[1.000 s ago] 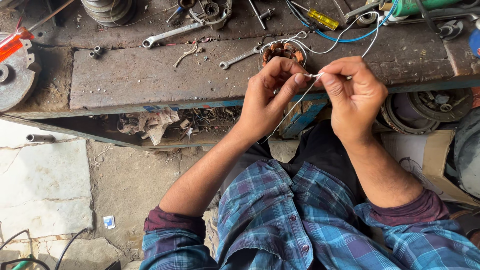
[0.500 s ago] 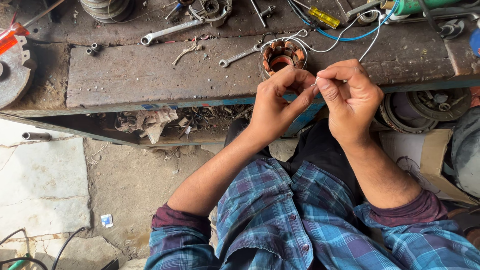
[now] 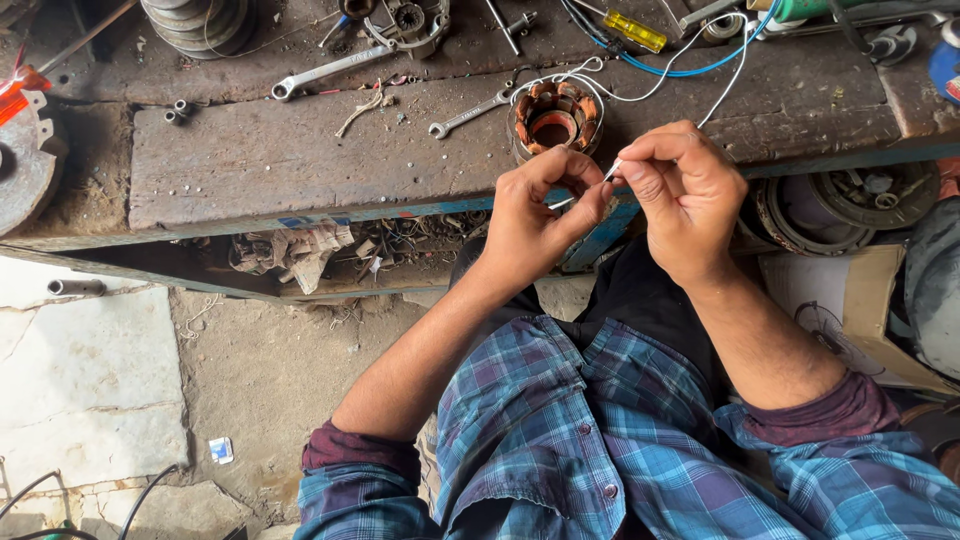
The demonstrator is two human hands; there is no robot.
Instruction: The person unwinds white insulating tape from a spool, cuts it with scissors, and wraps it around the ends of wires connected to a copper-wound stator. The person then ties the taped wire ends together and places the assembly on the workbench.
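Both my hands meet just in front of a worn wooden workbench. My left hand and my right hand pinch the end of a thin white wire between fingertips. The wire runs up and back over the bench toward a round motor stator with copper windings, which sits on the bench edge right above my left hand. My forearms come out of rolled blue plaid sleeves.
Two wrenches, a yellow-handled screwdriver, a blue cable and metal motor parts lie on the bench. More round motor housings and cardboard sit at right. Dirt floor and stone slab at left.
My hands stayed joined on the wire and shifted slightly; the fingers reworked their pinch on the wire end. The view drifted a little.
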